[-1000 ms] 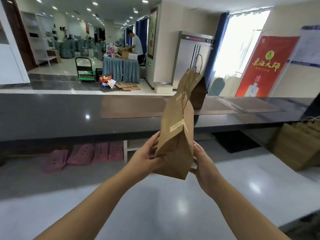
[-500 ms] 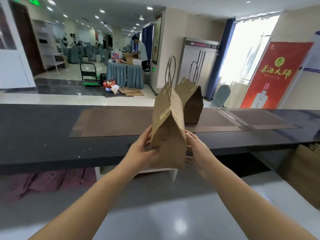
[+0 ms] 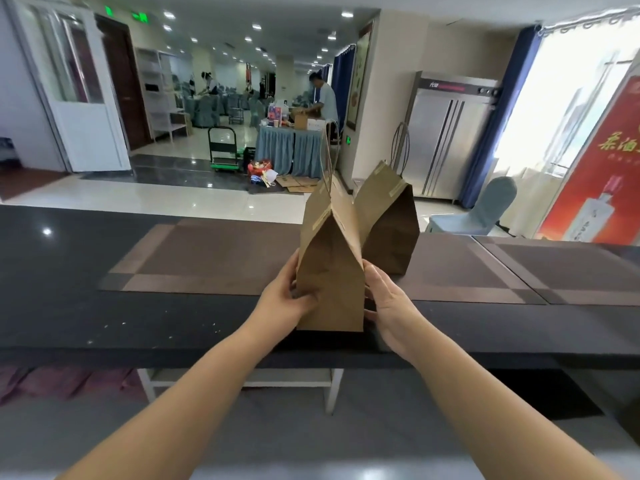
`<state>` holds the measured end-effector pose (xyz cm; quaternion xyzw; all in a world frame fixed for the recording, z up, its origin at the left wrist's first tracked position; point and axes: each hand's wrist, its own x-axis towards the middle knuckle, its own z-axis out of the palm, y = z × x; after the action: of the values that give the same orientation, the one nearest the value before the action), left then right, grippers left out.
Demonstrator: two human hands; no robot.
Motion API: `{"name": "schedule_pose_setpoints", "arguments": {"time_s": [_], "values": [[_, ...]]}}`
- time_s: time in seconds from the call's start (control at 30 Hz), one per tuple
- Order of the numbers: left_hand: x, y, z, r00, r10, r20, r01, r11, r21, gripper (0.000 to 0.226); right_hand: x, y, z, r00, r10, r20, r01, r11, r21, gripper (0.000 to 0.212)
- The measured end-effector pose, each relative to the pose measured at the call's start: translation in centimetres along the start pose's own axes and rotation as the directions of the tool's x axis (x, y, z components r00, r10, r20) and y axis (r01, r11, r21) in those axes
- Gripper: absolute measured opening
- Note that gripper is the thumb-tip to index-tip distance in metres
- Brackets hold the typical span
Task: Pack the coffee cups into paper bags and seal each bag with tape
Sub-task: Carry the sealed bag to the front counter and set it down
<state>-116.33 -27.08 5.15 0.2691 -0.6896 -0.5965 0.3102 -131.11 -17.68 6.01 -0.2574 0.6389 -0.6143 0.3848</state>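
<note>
While both hands [image 3: 287,299] [image 3: 388,303] clasp the taped bag [image 3: 329,271], it seemingly rests on the counter [image 3: 69,289].

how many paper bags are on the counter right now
2. One brown paper bag with twine handles stands near the dark counter's front edge, between left hand and right hand; a second taped one stands just behind.

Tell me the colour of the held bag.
Plain brown kraft bag, clearest in the head view.

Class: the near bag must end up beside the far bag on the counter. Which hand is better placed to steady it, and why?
Left. The left hand grips the near bag on its open side; the right hand is wedged toward the far bag, on the counter.
</note>
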Motion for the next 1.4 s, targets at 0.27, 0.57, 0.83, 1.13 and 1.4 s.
{"name": "schedule_pose_setpoints", "arguments": {"time_s": [0.27,0.57,0.83,1.13,1.4], "values": [[4.8,-1.4,1.6,0.998,0.006,-0.058,-0.005,1.000,0.010,0.077,4.0,0.4,-2.3,0.988,-0.113,0.110,0.109,0.993,0.044,0.069],[9.9,-2.8,2.6,0.985,0.061,-0.163,-0.030,0.982,0.186,0.087,7.9,1.3,-3.0,0.922,-0.386,-0.015,0.360,0.872,-0.331,0.047],[13.3,-3.3,3.4,0.965,0.142,-0.222,-0.061,0.939,0.338,0.080,11.3,1.2,-4.0,0.871,-0.426,-0.244,0.147,0.700,-0.698,0.008],[15.7,-4.2,3.4,0.955,0.159,-0.249,-0.061,0.931,0.360,0.070,12.8,1.0,-3.9,0.870,-0.383,-0.310,-0.011,0.614,-0.789,0.024],[16.1,-5.0,3.6,0.956,0.139,-0.258,-0.042,0.936,0.350,0.060,13.5,1.6,-3.7,0.869,-0.390,-0.306,-0.028,0.578,-0.816,0.027]]}}
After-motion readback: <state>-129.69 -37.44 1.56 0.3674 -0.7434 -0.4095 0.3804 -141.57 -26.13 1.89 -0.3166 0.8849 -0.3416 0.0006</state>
